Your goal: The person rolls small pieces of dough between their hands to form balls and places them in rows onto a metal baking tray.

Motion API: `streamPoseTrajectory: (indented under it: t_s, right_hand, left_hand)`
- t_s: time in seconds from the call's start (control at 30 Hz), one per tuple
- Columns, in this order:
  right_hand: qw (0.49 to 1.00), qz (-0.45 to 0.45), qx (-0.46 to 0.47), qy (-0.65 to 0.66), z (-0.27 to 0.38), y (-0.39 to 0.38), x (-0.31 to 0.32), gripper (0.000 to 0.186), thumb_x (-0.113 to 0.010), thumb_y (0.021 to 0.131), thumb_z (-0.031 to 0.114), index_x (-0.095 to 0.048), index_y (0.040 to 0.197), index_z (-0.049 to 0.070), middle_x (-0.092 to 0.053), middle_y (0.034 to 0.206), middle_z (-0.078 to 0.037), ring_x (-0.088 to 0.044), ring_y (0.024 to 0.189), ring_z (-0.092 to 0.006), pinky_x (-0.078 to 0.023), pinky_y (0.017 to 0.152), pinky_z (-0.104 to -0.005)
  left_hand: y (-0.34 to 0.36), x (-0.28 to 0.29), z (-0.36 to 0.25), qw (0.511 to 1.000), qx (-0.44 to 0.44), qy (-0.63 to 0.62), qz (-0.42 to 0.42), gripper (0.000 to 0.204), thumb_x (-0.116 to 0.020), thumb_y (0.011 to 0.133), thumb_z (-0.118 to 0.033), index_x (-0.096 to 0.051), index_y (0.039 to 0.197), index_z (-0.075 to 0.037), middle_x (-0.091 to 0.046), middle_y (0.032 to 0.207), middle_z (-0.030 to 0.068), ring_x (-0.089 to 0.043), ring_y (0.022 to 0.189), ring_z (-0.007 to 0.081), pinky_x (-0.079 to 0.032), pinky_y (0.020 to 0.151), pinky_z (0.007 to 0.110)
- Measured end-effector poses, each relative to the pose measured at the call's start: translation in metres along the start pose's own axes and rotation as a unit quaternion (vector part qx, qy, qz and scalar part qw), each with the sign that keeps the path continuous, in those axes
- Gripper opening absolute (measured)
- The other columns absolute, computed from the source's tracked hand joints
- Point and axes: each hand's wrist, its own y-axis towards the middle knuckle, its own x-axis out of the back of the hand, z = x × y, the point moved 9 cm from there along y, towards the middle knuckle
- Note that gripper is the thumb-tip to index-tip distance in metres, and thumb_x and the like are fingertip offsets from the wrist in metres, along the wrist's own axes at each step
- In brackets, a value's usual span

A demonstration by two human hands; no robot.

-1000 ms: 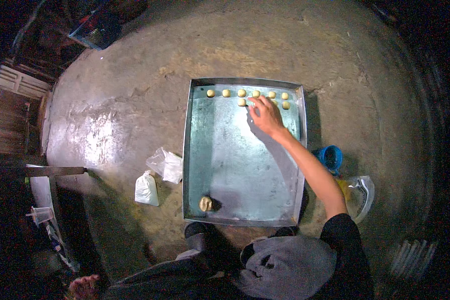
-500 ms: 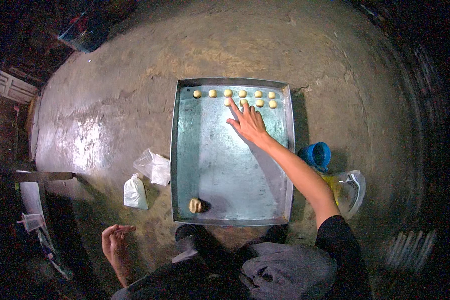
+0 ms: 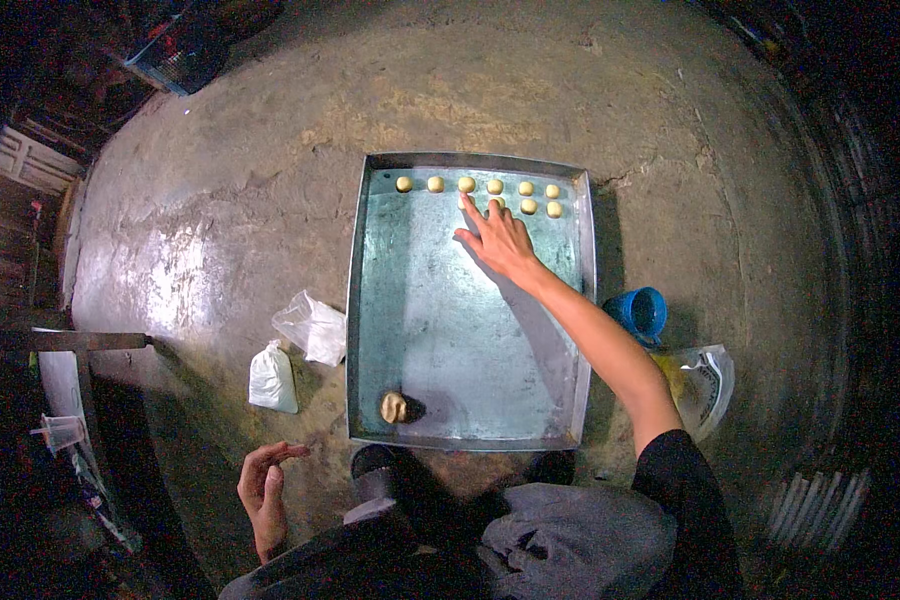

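A large rectangular metal tray [image 3: 460, 340] lies on the floor in front of me. Across its far end runs a row of small pale dough balls [image 3: 495, 187], with a second, shorter row just nearer. My right hand [image 3: 502, 243] reaches over this second row, fingers spread, its index fingertip on or just over the leftmost ball, which it mostly hides. Its other fingers partly cover a neighbouring ball. In the tray's near left corner sits a larger brownish lump [image 3: 394, 407], apparently dough. My left hand [image 3: 267, 490] hovers left of my knees, fingers loosely bent and thumb apart, holding nothing.
Left of the tray are a filled white plastic bag [image 3: 272, 380] and a crumpled clear bag [image 3: 320, 330]. A blue mug [image 3: 638, 312] and a plastic packet [image 3: 705, 385] lie to its right. A wooden bench-like edge [image 3: 90, 341] juts in at far left.
My left hand has moved a little rightward, nearer my legs. My right hand stays over the second row of balls, its fingers hardly changed. The whole view has shifted slightly.
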Motion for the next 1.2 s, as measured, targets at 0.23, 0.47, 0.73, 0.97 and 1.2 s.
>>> streamPoseTrajectory:
  t_s: [0.23, 0.47, 0.73, 0.97, 1.2]
  right_hand:
    - [0.999, 0.026, -0.032, 0.031, 0.003, 0.004, -0.004, 0.072, -0.047, 0.098, 0.055, -0.026, 0.156, 0.017, -0.060, 0.109, -0.029, -0.067, 0.081, -0.0430, -0.056, 0.067, -0.0491]
    - [0.994, 0.059, -0.074, 0.061, 0.005, 0.006, -0.004, 0.074, -0.050, 0.098, 0.051, -0.024, 0.156, 0.012, -0.066, 0.101, -0.028, -0.068, 0.080, -0.0429, -0.056, 0.065, -0.0504]
    - [0.849, -0.043, -0.259, 0.459, -0.005, -0.026, -0.032, 0.082, -0.061, 0.097, 0.038, -0.017, 0.158, 0.006, -0.058, 0.062, -0.004, -0.061, 0.057, -0.0163, -0.050, 0.059, -0.0330]
    - [0.852, 0.003, -0.200, 0.484, 0.017, -0.014, -0.039, 0.088, -0.058, 0.096, 0.030, -0.001, 0.159, 0.009, -0.067, 0.070, -0.006, -0.061, 0.057, -0.0149, -0.051, 0.062, -0.0333]
    - [0.861, 0.005, -0.243, 0.446, 0.005, -0.024, -0.051, 0.088, -0.058, 0.094, 0.018, -0.001, 0.160, 0.019, -0.060, 0.066, -0.008, -0.057, 0.060, -0.0179, -0.048, 0.060, -0.0352]
  left_hand:
    - [-0.003, -0.004, -0.003, 1.000, 0.009, 0.024, 0.009, 0.035, -0.055, 0.098, -0.024, -0.057, 0.119, 0.005, -0.070, 0.110, 0.0197, -0.065, 0.108, 0.0268, -0.042, 0.103, 0.040]
    - [-0.002, -0.006, -0.001, 1.000, 0.012, 0.010, 0.013, 0.033, -0.053, 0.098, -0.021, -0.058, 0.119, 0.005, -0.070, 0.110, 0.0200, -0.064, 0.110, 0.0262, -0.041, 0.103, 0.040]
    - [0.051, -0.091, -0.017, 0.990, -0.019, -0.004, 0.141, 0.034, -0.050, 0.101, -0.009, -0.051, 0.132, 0.004, -0.061, 0.129, 0.0186, -0.058, 0.122, 0.0259, -0.041, 0.109, 0.039]
    - [0.242, -0.247, 0.013, 0.957, -0.244, 0.062, 0.148, 0.067, -0.052, 0.096, -0.001, -0.021, 0.155, -0.006, -0.042, 0.153, 0.0168, -0.054, 0.108, 0.0234, -0.043, 0.101, 0.037]
    - [0.300, -0.325, 0.054, 0.976, -0.122, -0.015, 0.182, 0.092, -0.045, 0.079, 0.007, -0.003, 0.159, -0.012, -0.034, 0.159, 0.0170, -0.058, 0.096, 0.0191, -0.050, 0.091, 0.034]
